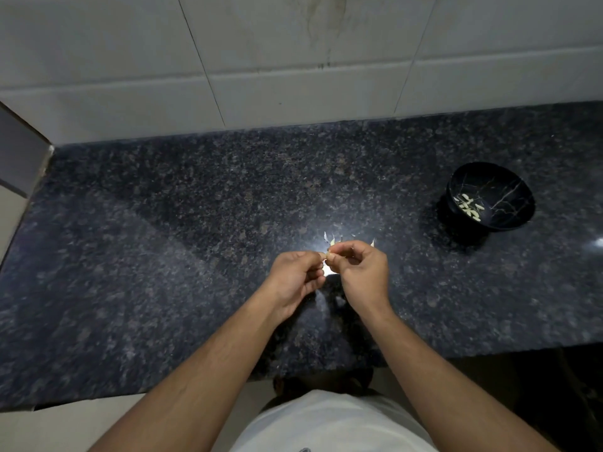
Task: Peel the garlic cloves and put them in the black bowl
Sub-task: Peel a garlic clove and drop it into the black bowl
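Head view, looking down on a dark speckled countertop (163, 256) against a tiled wall (293, 60); both hands brought together above its middle, fingertips meeting on one small garlic clove (330, 254); left hand (293, 282) curled, pinching the clove from its side, likely to steady it; right hand (362, 275) curled too, thumb and fingers nipping the other end, apparently to strip the skin; held low over the stone, probably so loose skin drops in one spot; pale skin scraps (326, 238) lying just beyond the fingers, about four or five, too small and glare-washed to count surely; black bowl (489, 197) standing well apart to the right, within that arm's reach, so a cleaned clove can go straight in; peeled cloves (470, 207) gathered at its bottom, roughly seven or eight, overlapping, exact count unclear; no unpeeled stock visible elsewhere on the counter; one bowl, one clove in hand, two hands at work; judged mid-task, peeling step in progress.
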